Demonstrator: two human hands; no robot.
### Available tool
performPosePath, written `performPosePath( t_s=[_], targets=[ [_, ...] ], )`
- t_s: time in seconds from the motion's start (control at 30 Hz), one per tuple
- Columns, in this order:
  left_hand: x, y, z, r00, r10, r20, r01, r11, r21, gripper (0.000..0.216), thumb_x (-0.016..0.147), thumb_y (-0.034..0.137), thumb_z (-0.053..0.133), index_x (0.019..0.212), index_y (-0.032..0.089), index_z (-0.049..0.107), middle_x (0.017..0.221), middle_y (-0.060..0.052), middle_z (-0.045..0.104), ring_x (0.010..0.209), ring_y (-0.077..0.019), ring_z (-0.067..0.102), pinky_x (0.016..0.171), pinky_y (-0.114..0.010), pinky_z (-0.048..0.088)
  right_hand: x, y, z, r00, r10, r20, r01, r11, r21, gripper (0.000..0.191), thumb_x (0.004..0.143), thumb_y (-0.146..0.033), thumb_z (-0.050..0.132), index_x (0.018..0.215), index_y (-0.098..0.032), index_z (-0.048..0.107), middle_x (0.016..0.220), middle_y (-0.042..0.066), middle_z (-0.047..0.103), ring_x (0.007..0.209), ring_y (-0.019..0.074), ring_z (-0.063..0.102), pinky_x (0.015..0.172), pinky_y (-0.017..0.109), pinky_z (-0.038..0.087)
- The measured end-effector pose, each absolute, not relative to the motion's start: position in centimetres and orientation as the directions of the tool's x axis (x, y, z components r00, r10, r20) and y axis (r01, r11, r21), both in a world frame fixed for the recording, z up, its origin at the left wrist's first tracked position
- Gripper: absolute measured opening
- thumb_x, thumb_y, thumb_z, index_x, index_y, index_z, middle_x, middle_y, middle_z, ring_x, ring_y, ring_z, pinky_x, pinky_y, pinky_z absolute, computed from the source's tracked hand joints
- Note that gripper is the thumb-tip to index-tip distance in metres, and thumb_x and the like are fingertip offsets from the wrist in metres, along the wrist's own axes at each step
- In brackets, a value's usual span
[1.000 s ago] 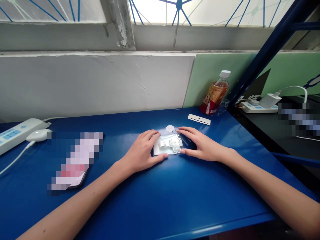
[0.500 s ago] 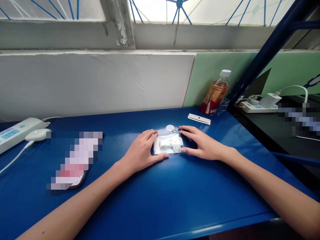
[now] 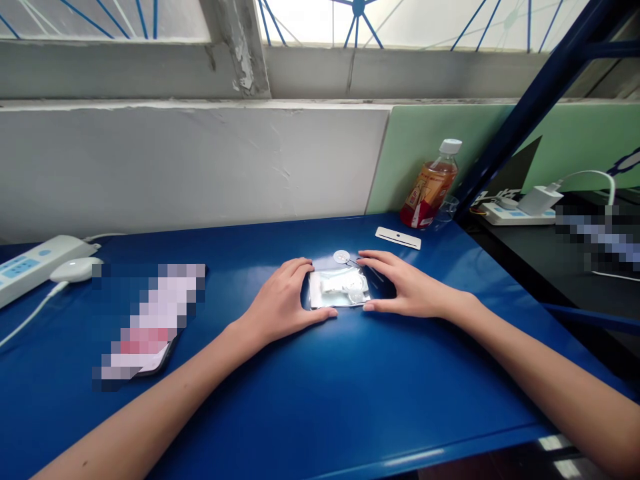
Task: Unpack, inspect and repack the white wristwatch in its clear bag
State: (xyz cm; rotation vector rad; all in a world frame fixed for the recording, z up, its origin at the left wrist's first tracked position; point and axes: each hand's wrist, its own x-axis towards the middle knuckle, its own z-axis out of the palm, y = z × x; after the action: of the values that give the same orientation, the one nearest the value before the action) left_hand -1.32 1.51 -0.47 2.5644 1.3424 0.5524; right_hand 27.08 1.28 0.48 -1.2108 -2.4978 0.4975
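A small clear plastic packet (image 3: 333, 290) with white contents lies flat on the blue desk (image 3: 325, 393), between my two hands. My left hand (image 3: 283, 300) curves around the packet's left end, thumb stretched along the near side and fingers at the far corner. On the other side, my right hand (image 3: 407, 283) rests with thumb and fingers apart around the packet's right end. Whether the fingertips press on the plastic is hard to see. Just beyond the packet sits a little white disc (image 3: 341, 257), with thin dark strands running from it towards my right fingers.
A flat white strip (image 3: 399, 238) lies farther back, near a drink bottle (image 3: 430, 190) by the wall. To the left are a phone (image 3: 157, 320), partly pixelated, and a white power strip (image 3: 43, 267) with a cable. A slanting blue post (image 3: 525, 100) rises at the right.
The packet has shifted very slightly to the right, along with the white disc. Both hands stay almost where they were.
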Motion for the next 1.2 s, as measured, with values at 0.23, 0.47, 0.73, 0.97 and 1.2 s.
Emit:
performPosePath(
  t_s=[0.23,0.47,0.73,0.97,1.2],
  targets=[
    [-1.4,1.4,-0.4,0.544,0.798,0.262,0.716,-0.603,0.352,0.076,0.076,0.066,0.069,0.129,0.014,0.054,0.138,-0.02,0.055,0.131,-0.0369,0.048,0.109,-0.052,0.042,27.0,1.2,0.4,-0.617,0.77,0.163,0.67,0.623,-0.405,0.077,0.085,-0.06,0.062,0.146,-0.015,0.044,0.15,0.02,0.044,0.139,0.0358,0.042,0.112,0.053,0.04],
    [-1.5,1.2,-0.2,0.633,0.716,0.295,0.628,-0.698,0.345,0.053,0.089,0.046,0.064,0.131,0.015,0.053,0.132,-0.015,0.06,0.124,-0.031,0.054,0.104,-0.046,0.046,27.0,1.1,0.2,-0.629,0.76,0.167,0.672,0.638,-0.375,0.081,0.084,-0.06,0.063,0.146,-0.012,0.044,0.15,0.023,0.043,0.138,0.0382,0.042,0.111,0.055,0.039],
    [-1.4,1.2,-0.2,0.638,0.68,0.361,0.596,-0.733,0.328,0.039,0.099,0.041,0.048,0.129,0.016,0.055,0.127,-0.015,0.065,0.117,-0.031,0.06,0.098,-0.047,0.048,27.0,1.3,0.1,-0.669,0.636,0.383,0.533,0.771,-0.349,0.036,0.096,-0.033,0.056,0.131,-0.025,0.062,0.138,0.013,0.057,0.128,0.0297,0.053,0.104,0.048,0.047],
    [-1.5,1.0,-0.5,0.547,0.688,0.477,0.571,-0.724,0.388,0.045,0.1,0.033,0.046,0.142,0.016,0.041,0.119,-0.012,0.068,0.114,-0.0268,0.063,0.096,-0.042,0.05,25.9,0.7,0.6,-0.467,0.763,0.447,0.407,0.634,-0.657,0.02,0.093,-0.028,0.061,0.108,-0.021,0.072,0.104,0.008,0.073,0.092,0.022,0.069,0.082,0.035,0.056],
    [-1.3,1.0,-0.8,0.567,0.644,0.513,0.552,-0.76,0.344,0.053,0.093,0.031,0.061,0.141,0.017,0.041,0.128,-0.014,0.063,0.119,-0.0265,0.06,0.1,-0.041,0.05,25.4,0.9,0.1,-0.312,0.924,0.221,0.322,0.322,-0.89,0.026,0.089,-0.035,0.066,0.109,-0.018,0.064,0.078,0.002,0.07,0.071,0.0175,0.067,0.068,0.03,0.056]
  ],
)
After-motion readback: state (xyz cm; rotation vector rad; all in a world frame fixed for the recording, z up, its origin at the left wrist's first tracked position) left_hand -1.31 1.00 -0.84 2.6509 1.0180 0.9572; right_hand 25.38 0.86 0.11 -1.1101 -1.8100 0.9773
